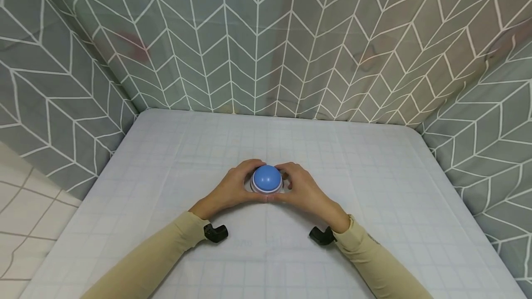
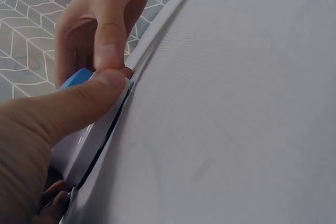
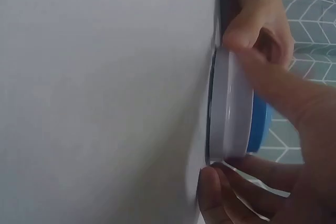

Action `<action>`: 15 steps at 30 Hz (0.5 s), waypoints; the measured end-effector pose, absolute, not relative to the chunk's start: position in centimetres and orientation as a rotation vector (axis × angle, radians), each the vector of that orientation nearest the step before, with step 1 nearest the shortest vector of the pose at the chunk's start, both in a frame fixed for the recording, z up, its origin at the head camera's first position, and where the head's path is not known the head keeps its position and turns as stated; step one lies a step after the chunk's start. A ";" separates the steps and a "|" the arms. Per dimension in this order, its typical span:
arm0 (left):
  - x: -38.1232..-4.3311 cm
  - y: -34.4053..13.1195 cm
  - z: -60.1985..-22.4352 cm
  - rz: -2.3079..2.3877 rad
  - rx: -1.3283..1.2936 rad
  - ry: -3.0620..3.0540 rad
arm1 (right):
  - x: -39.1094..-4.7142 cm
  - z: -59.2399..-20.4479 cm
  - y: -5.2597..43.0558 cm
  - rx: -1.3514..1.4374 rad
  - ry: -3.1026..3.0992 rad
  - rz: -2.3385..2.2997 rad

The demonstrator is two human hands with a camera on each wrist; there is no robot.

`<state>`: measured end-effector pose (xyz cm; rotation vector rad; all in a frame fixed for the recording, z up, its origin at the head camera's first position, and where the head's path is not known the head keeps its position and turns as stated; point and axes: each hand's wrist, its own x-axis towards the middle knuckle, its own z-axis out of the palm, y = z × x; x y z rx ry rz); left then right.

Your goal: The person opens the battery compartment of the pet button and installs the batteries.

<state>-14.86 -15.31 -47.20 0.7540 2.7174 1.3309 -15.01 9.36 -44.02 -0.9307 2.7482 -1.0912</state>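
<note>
A round push button with a blue dome (image 1: 267, 177) and a white base (image 3: 236, 111) sits on the white-covered table, near its middle in the head view. My left hand (image 1: 233, 187) grips it from the left, thumb along the front and fingers round the far side. From the right, my right hand (image 1: 305, 189) holds the same base in a mirrored way. The two thumb tips meet at the front of the base, as the left wrist view also shows. Both wrist views show the base's underside edge close to the cloth; whether it fully touches cannot be told.
The table (image 1: 187, 142) has a pale cloth with a faint grid. Grey curtains (image 1: 249, 50) with white chevron lines stand behind it and on both sides. Pale floor tiles (image 1: 25, 225) show at the left. A black wrist camera (image 1: 215, 233) sits at the left cuff, another (image 1: 322, 236) at the right.
</note>
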 end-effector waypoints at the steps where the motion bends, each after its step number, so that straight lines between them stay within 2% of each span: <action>1: -14.9 -15.3 -47.2 1.325 0.754 2.720 | -15.0 -44.0 9.5 -0.923 2.752 -1.078; 15: -14.8 -16.0 -47.0 1.314 0.699 2.787 | -15.0 -43.2 11.5 -0.834 2.809 -0.888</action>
